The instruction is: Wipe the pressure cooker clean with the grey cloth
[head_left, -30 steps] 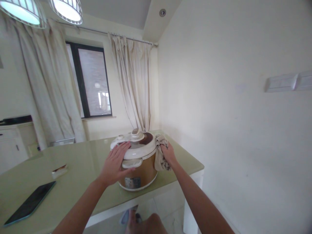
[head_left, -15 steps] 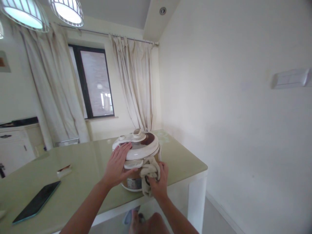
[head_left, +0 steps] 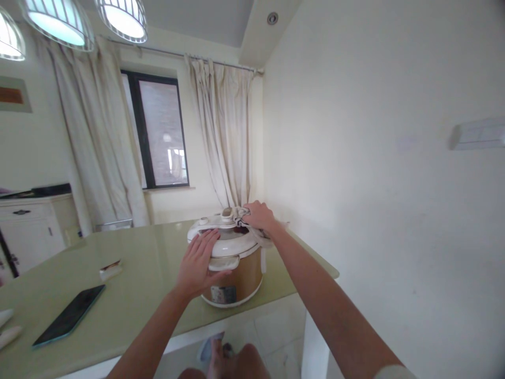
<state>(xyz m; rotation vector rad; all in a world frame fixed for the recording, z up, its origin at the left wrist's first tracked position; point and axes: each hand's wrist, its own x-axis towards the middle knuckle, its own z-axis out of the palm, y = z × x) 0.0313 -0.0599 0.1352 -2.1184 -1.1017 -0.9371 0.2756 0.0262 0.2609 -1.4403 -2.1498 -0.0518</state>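
A rice cooker [head_left: 236, 276] with a white lid and gold-brown body stands near the right end of the green table [head_left: 138, 273]. My left hand [head_left: 199, 260] lies flat on the near left side of the lid, fingers spread, its thumb by the front handle. My right hand [head_left: 258, 216] is on top of the lid near the knob, closed on a beige cloth [head_left: 260, 236] that hangs under the hand onto the lid's right side.
A dark phone [head_left: 69, 316] lies at the table's near left, with a small brown-and-white packet [head_left: 110, 269] behind it. White objects [head_left: 8, 329] sit at the far left edge. The wall is close on the right; a cabinet [head_left: 31, 223] and curtained window stand behind.
My right hand carried the cloth from the cooker's right side, down across its front, then up onto the top of the lid. My left hand stayed on the lid.
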